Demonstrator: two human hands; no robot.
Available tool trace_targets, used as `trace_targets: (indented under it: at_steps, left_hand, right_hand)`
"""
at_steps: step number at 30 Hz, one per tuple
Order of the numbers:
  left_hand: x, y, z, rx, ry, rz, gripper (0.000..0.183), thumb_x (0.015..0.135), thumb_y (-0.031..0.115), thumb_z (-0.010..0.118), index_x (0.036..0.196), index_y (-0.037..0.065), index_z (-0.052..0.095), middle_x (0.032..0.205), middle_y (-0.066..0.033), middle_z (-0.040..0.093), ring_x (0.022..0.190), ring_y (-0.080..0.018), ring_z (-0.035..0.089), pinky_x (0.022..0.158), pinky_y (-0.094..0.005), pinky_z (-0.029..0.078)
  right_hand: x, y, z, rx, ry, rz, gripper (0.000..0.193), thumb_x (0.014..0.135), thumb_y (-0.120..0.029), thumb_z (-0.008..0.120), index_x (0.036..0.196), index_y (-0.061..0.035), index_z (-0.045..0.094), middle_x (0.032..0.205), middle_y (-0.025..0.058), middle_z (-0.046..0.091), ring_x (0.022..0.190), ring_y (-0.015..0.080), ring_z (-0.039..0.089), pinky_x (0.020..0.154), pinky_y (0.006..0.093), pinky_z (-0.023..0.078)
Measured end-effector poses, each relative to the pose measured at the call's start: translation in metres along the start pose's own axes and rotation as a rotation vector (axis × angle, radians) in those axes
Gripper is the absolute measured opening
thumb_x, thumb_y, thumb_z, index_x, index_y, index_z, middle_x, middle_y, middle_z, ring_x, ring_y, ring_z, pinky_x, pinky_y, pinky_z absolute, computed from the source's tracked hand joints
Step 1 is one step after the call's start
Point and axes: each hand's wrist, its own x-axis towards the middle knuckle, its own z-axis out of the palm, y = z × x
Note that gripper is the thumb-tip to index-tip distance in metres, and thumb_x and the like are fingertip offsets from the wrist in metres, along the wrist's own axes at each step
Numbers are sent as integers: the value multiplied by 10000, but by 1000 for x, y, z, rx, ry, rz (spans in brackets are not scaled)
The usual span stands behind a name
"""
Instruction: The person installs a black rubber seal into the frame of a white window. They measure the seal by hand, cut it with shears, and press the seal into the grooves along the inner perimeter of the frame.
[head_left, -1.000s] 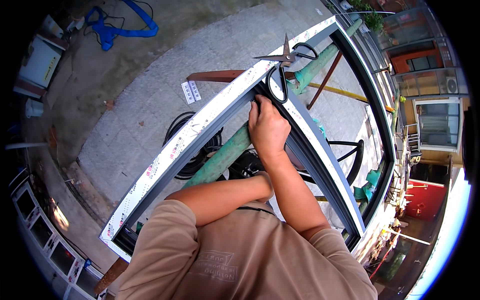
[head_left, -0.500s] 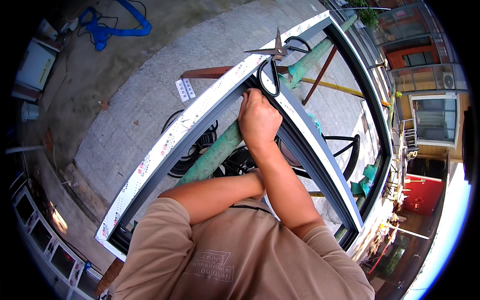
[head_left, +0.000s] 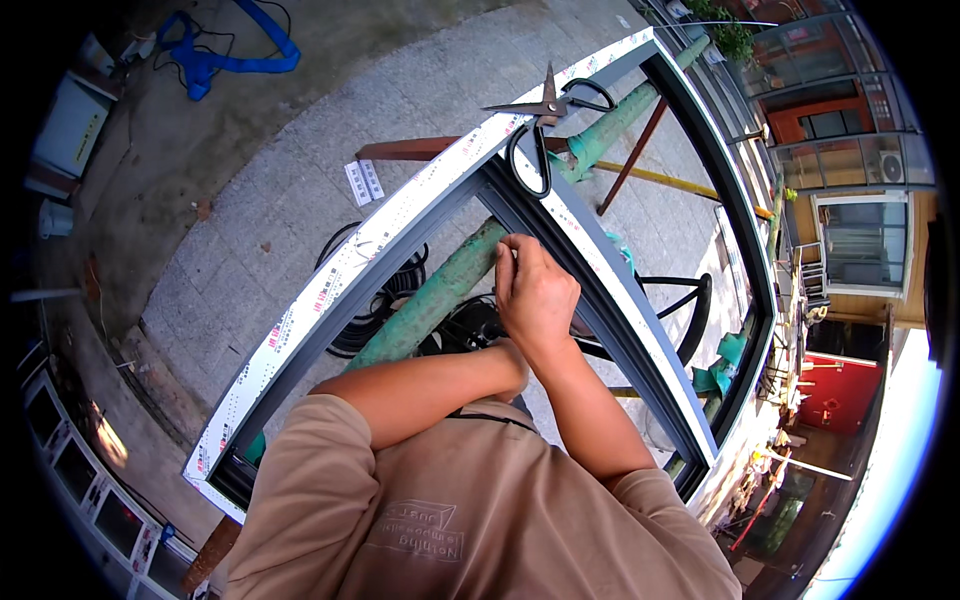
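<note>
Wearing plain-collared view of tan short-sleeved shirt (head_left: 480, 490), lower centre. Crossing left hand (head_left: 512, 367) behind right forearm, mid-frame; mostly hidden, cannot tell finger state. Holding right hand (head_left: 540, 292) just above, at inner edge of dark grey grooved metal crossbar with white film (head_left: 600, 256), with fingers curled in and thumb close against them; cannot tell whether grasping anything thin. Leaning over large dark grey metal frame with white printed film (head_left: 345, 270), running lower left to upper right. Note dark-bladed scissors with black loop handles (head_left: 549, 109), lying spread on frame near crossbar joint, upper centre. Under frame: round green pole (head_left: 432, 303), coiled black cable (head_left: 352, 338). Farther: blue strap (head_left: 250, 64) on ground, upper left; white-framed window (head_left: 865, 240), right.
</note>
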Motion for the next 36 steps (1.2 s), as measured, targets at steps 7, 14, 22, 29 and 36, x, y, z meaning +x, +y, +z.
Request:
trace_targets:
  at_steps: [7, 14, 22, 29, 36]
  left_hand:
    - [13, -11, 23, -74, 148, -52, 645, 855, 377, 932, 1421, 120, 761, 1524, -62, 705, 1443, -298, 596, 1270, -382, 399]
    - [36, -15, 40, 39, 16, -75, 530, 893, 358, 843, 1413, 259, 806, 1438, -69, 773, 1289, -301, 740, 1007, -530, 607]
    - [135, -26, 66, -16, -73, -125, 465, 799, 242, 892, 1261, 194, 879, 1338, -64, 815, 1141, -333, 793, 913, -596, 615]
    - [102, -18, 44, 35, -22, -109, 571, 799, 283, 905, 1366, 278, 836, 1397, -20, 794, 1233, -283, 760, 934, -576, 602]
    - [28, -15, 16, 50, -3, -119, 677, 901, 350, 867, 1544, 243, 686, 1632, -3, 608, 1456, -283, 613, 1092, -507, 559]
  right_hand:
    - [23, -2, 14, 34, 1, -43, 120, 993, -184, 795, 1000, -84, 729, 846, 117, 781, 676, 326, 758, 613, 432, 607]
    - [38, 0, 30, -59, 4, -1, 202, 979, -201, 798, 1151, -95, 800, 864, 138, 805, 707, 334, 782, 643, 439, 630]
    - [51, -8, 40, -176, -22, 21, 179, 992, -239, 787, 1111, -107, 810, 865, 116, 815, 708, 326, 786, 637, 440, 627]
    - [51, -4, 45, -185, 8, 35, 144, 994, -230, 771, 1068, -111, 802, 863, 119, 812, 700, 333, 783, 635, 450, 626]
    - [57, -8, 54, -281, -15, -2, 114, 1011, -223, 734, 1036, -114, 757, 830, 120, 793, 683, 338, 779, 605, 460, 622]
